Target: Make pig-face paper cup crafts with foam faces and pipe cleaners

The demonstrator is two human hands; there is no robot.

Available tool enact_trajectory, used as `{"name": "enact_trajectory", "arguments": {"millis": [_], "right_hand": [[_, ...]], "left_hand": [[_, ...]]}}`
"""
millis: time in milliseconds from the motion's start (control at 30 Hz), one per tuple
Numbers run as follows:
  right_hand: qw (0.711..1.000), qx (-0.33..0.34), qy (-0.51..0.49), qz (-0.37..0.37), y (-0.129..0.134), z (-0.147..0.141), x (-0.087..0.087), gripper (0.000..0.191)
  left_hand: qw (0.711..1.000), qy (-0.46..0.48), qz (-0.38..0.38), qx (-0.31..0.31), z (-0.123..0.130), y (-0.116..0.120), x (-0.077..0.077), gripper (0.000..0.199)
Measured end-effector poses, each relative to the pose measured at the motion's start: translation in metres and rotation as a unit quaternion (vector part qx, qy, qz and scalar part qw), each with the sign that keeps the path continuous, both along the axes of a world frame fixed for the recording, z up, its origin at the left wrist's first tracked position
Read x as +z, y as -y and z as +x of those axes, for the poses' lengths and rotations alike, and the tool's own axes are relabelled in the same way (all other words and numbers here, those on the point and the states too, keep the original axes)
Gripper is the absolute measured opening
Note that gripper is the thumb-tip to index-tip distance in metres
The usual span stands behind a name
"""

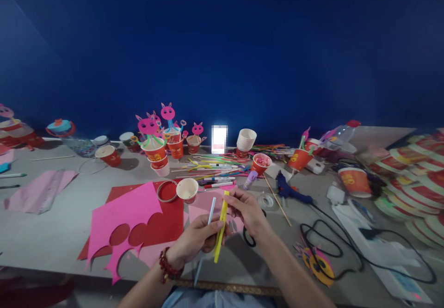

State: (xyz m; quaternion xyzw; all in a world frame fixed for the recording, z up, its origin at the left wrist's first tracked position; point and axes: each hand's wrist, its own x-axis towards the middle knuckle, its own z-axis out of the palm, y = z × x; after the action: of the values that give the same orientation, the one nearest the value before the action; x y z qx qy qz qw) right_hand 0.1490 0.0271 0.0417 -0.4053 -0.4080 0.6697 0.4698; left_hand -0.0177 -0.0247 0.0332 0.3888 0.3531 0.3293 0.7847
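Near the front edge of the table, my left hand (203, 234) is closed round a pale blue straw (211, 210), which slants down past my wrist. The same fingers also pinch the middle of a yellow straw (218, 243). My right hand (244, 208) grips that yellow straw near its top end between thumb and fingers. Partly hidden under my right hand lie scissors, with a black handle loop (249, 237) showing. A white paper cup (187, 190) stands just beyond my hands, beside pink sheets of paper.
Cut pink paper (128, 211) lies on a red sheet (173, 224) at left. Beyond are straws and markers (218, 178), cups bearing pink figures (154, 148), and stacked white cups (246, 138). At right lie a blue glue gun (289, 192), its looping cord and a power strip (391, 271).
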Motion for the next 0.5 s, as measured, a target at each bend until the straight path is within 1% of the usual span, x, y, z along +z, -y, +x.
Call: {"name": "enact_trajectory", "arguments": {"millis": [167,333,400,500], "right_hand": [[1.0,-0.009,0.005,0.011,0.0007,0.0001,-0.0023,0.038],[0.999,-0.023,0.003,0.021,0.0022,-0.0016,-0.004,0.039],[0.999,-0.027,0.001,0.024,0.0026,-0.0023,-0.0043,0.04],[0.999,-0.028,-0.001,0.025,0.0021,-0.0019,-0.0047,0.041]], "left_hand": [[0.999,-0.02,0.022,0.026,0.001,-0.0005,-0.0035,0.044],[0.995,-0.046,0.038,0.075,0.0026,0.0002,-0.0057,0.048],[0.996,-0.037,0.039,0.065,0.0022,0.0009,-0.0051,0.048],[0.999,-0.024,0.035,0.032,-0.0001,0.002,-0.0016,0.047]]}}
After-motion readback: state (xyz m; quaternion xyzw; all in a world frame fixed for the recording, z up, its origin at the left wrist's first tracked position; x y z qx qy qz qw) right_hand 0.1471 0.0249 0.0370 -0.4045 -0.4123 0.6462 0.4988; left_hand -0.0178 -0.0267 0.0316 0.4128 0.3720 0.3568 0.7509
